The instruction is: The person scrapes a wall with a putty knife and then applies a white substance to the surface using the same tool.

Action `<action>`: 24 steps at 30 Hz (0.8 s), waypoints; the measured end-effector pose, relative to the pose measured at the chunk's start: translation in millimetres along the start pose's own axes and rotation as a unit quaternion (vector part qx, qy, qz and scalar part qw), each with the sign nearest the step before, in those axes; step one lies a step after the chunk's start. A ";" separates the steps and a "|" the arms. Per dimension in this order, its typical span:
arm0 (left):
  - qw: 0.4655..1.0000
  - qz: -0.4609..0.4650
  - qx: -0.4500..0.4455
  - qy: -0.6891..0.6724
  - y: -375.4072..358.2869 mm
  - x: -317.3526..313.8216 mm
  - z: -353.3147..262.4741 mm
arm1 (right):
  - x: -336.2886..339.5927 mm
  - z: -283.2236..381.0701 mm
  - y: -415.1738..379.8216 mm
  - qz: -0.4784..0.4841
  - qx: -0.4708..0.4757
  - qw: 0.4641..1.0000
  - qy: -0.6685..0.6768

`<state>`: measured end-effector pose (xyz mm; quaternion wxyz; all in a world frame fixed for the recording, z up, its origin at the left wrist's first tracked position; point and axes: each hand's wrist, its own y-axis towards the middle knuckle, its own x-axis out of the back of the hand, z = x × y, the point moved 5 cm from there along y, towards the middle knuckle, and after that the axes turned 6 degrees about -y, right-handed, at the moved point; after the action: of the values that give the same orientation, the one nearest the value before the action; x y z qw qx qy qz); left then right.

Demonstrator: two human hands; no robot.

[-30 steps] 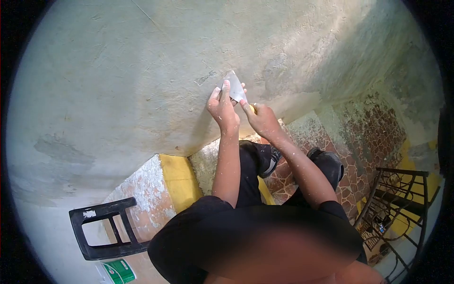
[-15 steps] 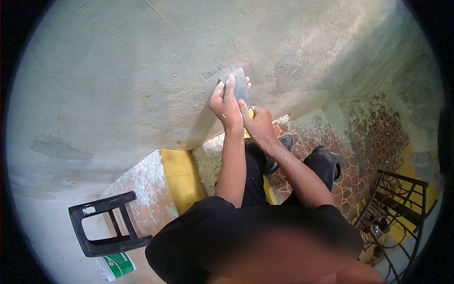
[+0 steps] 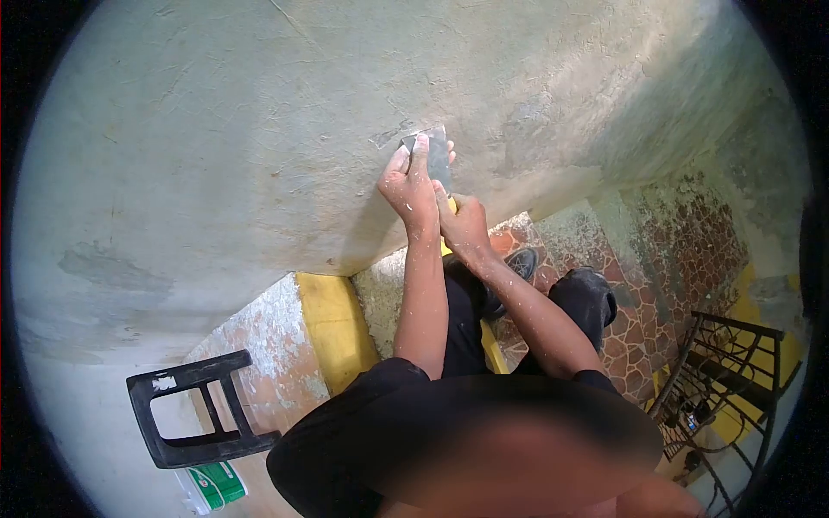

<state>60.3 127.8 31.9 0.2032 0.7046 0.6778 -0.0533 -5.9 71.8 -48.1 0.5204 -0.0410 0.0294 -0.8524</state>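
Note:
A putty knife (image 3: 439, 161) with a wide metal blade and a yellow handle is held up against the greenish plaster wall (image 3: 259, 155). My left hand (image 3: 409, 190) pinches the blade, thumb lying along its near face and fingertips showing past its right edge. Lower down, my right hand (image 3: 467, 226) is wrapped round the handle, its thumb beside my left wrist. The blade's front edge lies right at a small scuffed patch of the wall. Pale specks dot both hands and forearms, and most of the handle is hidden inside my right fist.
A black plastic stool (image 3: 192, 375) stands at lower left beside a green and white bucket (image 3: 216, 485). A yellow-edged step (image 3: 335, 324) runs along the wall's foot. Brown stone-patterned tiles (image 3: 635, 324) cover the floor. To the right stands a dark metal rack (image 3: 734, 363).
Both hands have shifted slightly left together with the putty knife, its blade edge staying near the same scuffed patch. Both grips look unchanged.

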 end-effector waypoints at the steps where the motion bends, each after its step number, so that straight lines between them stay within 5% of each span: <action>1: 1.000 0.002 0.000 0.009 -0.8 0.1 -1.3 | -0.8 1.6 -0.9 0.005 0.000 1.000 0.010; 5: 1.000 0.012 -0.009 0.001 3.5 -1.9 -0.3 | -7.5 -2.4 11.5 -0.011 0.004 0.999 0.053; 7: 0.998 0.038 -0.047 0.010 12.3 -38.2 -33.8 | 11.0 38.7 28.5 -0.038 0.126 0.991 -0.024; 9: 0.990 0.060 -0.085 0.096 12.4 -69.7 -64.2 | 23.5 51.4 31.4 -0.023 0.092 0.995 0.042; 15: 0.995 0.069 -0.062 0.048 15.0 -70.4 -23.5 | 8.2 23.2 43.5 -0.025 0.081 0.968 0.237; 19: 0.993 0.093 -0.034 0.058 6.8 -67.9 2.4 | 15.8 7.1 42.4 -0.010 0.094 0.977 0.192; 21: 0.988 0.121 0.011 0.092 0.8 -73.7 22.2 | 32.5 1.7 37.4 -0.005 -0.083 0.996 0.024; 22: 0.980 0.146 0.047 0.130 -3.1 -76.5 32.7 | 31.0 -14.3 45.3 -0.011 -0.087 0.996 0.023; 24: 0.966 0.170 0.043 0.190 -7.0 -72.3 49.1 | 28.1 -52.0 61.0 -0.129 -0.182 0.927 0.303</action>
<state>57.8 42.7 11.0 0.0467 0.8146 0.5714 0.0878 30.1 19.4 -104.4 0.3561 0.1222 0.3348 -0.8638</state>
